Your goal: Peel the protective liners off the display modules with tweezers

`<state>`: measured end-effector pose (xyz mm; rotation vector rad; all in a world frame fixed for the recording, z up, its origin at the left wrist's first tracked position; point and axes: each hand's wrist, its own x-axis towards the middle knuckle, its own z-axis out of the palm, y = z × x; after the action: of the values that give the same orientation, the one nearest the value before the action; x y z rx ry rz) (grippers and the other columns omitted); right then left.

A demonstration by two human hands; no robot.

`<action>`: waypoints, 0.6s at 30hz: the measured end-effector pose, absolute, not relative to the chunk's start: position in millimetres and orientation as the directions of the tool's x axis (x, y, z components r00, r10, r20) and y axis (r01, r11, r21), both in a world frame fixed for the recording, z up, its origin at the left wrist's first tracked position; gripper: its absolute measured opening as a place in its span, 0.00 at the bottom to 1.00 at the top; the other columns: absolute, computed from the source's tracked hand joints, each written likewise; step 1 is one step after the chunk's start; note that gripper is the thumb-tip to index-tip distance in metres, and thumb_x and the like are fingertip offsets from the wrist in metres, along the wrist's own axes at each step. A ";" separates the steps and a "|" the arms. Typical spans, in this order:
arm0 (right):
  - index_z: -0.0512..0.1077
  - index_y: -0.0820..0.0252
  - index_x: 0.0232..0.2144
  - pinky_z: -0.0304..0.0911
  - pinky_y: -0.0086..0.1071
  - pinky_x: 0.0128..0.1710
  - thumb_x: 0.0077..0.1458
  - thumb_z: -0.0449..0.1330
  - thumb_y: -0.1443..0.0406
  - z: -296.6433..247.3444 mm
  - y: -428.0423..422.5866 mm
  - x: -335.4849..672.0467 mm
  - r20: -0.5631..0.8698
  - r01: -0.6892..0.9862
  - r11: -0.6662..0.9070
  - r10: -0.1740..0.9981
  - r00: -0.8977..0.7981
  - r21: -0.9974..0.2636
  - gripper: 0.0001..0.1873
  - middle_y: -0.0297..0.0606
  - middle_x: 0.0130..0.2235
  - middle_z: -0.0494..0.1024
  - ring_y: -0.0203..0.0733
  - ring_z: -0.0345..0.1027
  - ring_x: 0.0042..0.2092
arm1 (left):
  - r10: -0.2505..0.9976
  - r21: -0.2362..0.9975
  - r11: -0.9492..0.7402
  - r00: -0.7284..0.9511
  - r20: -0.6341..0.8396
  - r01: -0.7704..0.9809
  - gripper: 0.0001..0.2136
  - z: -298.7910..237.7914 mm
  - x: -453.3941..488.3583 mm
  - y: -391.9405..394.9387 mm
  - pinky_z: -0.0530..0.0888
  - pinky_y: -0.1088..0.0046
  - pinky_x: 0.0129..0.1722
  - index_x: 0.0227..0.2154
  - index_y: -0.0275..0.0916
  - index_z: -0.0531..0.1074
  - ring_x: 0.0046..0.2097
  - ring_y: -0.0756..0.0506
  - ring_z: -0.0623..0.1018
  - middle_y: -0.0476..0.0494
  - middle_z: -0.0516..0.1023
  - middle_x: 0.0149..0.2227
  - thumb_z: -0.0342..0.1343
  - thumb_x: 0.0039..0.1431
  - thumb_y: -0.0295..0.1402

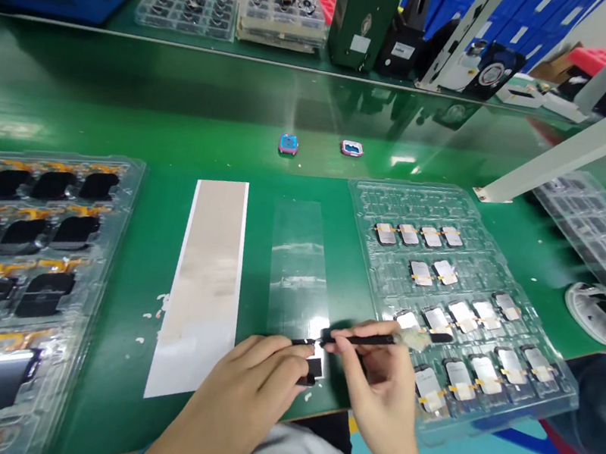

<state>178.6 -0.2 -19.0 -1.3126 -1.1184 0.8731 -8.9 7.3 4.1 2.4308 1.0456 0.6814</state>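
Observation:
Near the bench's front edge, my left hand (255,384) is closed with its fingertips pressed on a small black screen panel (312,367). Parts of that panel are hidden under my fingers. My right hand (379,381) pinches a slim black tool (371,340), its tip meeting the panel's upper edge by my left fingertips. Pale wrapping (412,339) surrounds the tool toward its rear end; its exact kind is unclear. Just beyond both hands lies a clear plastic sheet (299,269). To its left is a long white-edged strip (210,266).
A clear tray (124,229) of black screens stands left. On the right, another clear tray (399,198) carries several silver-backed screens. Two small watch cases, one blue (288,144) and one pink-rimmed (352,148), lie farther back. A white post (574,147) rises at the right.

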 end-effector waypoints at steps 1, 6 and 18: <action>0.70 0.55 0.38 0.78 0.30 0.36 0.61 0.64 0.69 -16.2 -1.1 178.3 0.120 0.056 0.108 0.948 0.294 -0.993 0.07 0.34 0.38 0.76 0.36 0.80 0.33 | 0.767 0.561 -0.616 0.584 0.265 0.554 0.06 3.3 -9.2 6.4 0.77 0.63 0.40 0.40 0.40 0.64 0.45 0.41 0.80 0.42 0.81 0.45 0.45 0.71 0.24; 0.67 0.53 0.41 0.80 0.37 0.38 0.64 0.60 0.70 6.9 -10.6 161.0 0.193 -0.125 0.227 0.953 0.235 -0.966 0.07 0.35 0.36 0.78 0.42 0.81 0.37 | 0.872 0.709 -0.441 0.450 0.194 0.550 0.05 -0.5 -9.6 1.6 0.76 0.66 0.35 0.39 0.42 0.62 0.36 0.43 0.79 0.46 0.77 0.36 0.47 0.69 0.24; 0.65 0.52 0.42 0.81 0.43 0.47 0.64 0.57 0.76 23.1 -9.2 121.9 0.419 -0.072 0.455 0.863 0.281 -0.888 0.13 0.34 0.38 0.79 0.42 0.81 0.46 | 0.953 0.885 -0.230 0.279 0.120 0.405 0.17 5.2 -3.1 7.1 0.77 0.71 0.42 0.58 0.44 0.65 0.43 0.46 0.82 0.44 0.81 0.45 0.45 0.70 0.26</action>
<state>121.9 -9.2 23.1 -0.8903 -1.1068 0.7524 -3.1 7.1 5.2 1.7811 1.2341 0.9003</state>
